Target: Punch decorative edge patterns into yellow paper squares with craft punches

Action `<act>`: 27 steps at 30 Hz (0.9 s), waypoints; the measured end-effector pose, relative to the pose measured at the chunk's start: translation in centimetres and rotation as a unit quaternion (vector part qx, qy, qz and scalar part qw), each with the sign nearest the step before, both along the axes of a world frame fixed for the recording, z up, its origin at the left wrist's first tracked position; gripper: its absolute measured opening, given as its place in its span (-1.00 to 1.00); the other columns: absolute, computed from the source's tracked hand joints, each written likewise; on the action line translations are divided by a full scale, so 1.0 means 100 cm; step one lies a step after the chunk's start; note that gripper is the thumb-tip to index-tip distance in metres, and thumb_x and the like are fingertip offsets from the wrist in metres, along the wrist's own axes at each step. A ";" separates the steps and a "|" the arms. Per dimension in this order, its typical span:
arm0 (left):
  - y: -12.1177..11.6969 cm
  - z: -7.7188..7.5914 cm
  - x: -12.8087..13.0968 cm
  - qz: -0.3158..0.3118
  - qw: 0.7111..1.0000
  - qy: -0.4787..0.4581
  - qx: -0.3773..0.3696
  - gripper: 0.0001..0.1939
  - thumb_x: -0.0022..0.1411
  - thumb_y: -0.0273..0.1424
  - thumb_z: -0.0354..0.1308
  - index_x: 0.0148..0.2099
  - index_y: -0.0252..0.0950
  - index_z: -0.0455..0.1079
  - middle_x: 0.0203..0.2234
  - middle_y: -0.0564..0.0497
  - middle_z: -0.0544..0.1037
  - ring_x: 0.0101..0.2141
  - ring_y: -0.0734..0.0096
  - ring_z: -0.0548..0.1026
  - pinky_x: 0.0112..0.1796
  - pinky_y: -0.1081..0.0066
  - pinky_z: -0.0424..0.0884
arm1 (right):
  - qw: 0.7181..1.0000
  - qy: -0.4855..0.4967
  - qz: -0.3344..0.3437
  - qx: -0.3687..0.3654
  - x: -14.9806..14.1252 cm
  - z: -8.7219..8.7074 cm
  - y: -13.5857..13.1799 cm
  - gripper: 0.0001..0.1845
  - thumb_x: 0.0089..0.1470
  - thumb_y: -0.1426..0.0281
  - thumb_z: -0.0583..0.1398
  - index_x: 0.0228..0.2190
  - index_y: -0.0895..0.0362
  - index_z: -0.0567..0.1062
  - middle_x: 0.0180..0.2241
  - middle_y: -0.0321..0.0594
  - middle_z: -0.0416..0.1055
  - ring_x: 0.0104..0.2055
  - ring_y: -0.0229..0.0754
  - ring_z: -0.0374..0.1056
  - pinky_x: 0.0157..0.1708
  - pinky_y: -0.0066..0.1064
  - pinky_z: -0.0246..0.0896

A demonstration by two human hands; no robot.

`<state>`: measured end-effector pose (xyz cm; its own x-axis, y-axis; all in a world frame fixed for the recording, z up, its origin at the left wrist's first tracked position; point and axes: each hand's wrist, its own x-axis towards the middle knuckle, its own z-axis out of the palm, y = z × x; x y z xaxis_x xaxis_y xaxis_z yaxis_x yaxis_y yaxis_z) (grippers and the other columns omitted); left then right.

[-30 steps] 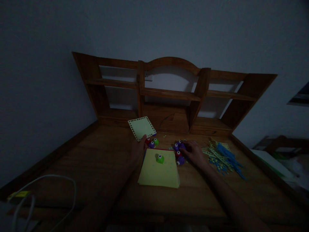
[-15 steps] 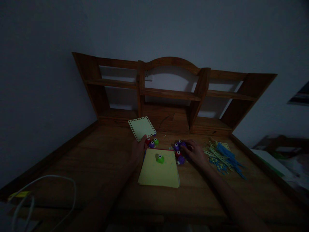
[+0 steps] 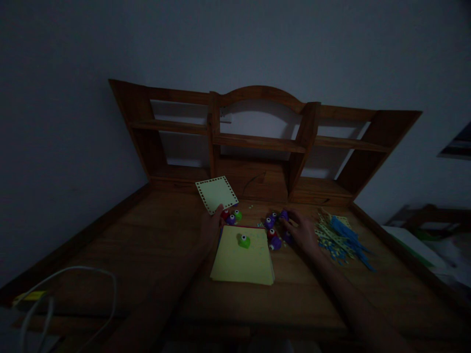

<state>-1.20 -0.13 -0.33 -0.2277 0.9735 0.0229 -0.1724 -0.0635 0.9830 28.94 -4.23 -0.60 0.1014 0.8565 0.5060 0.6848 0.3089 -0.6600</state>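
Left hand (image 3: 211, 227) pinching card (image 3: 217, 192), paper stack's (image 3: 243, 267) far-left corner; right hand (image 3: 303, 233) pinching purple piece (image 3: 283, 215), stack's right.

Bare slender forearms (image 3: 336, 282), bare left hand (image 3: 211, 228), bare right hand (image 3: 304, 235), slim fingers (image 3: 296, 216)

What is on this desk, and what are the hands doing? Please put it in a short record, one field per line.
Left hand: the left hand holds a pale sheet edged with small dark holes
Right hand: the right hand touches a purple piece; grip unclear
Middle: paper stack, with a green piece bearing an eye on top
Right side: yellow strips and blue strips, heaped together
Back: wooden shelf unit
Light: dim
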 end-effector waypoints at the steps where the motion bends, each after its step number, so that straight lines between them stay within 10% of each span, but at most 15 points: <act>1: -0.001 0.001 0.001 0.002 1.000 0.002 -0.003 -0.64 0.04 -0.14 0.26 -0.54 -0.35 0.42 -0.77 0.03 0.39 -0.65 0.38 0.39 -0.59 0.45 0.22 | 1.000 -0.005 -0.002 0.003 0.001 -0.001 0.001 -0.59 0.10 0.15 0.18 -0.07 0.08 0.46 -0.13 -0.09 0.49 -0.11 0.01 0.43 -0.09 -0.10 0.35; 27: 0.003 -0.006 -0.001 0.005 0.998 0.058 0.027 -0.59 0.09 -0.09 0.21 -0.56 -0.34 0.39 -0.72 0.01 0.42 -0.67 0.44 0.35 -0.60 0.46 0.22 | 0.999 -0.032 -0.025 0.007 0.005 -0.006 0.004 -0.54 -0.03 0.14 0.27 -0.11 0.09 0.47 -0.20 -0.10 0.49 -0.20 0.00 0.42 -0.21 -0.20 0.32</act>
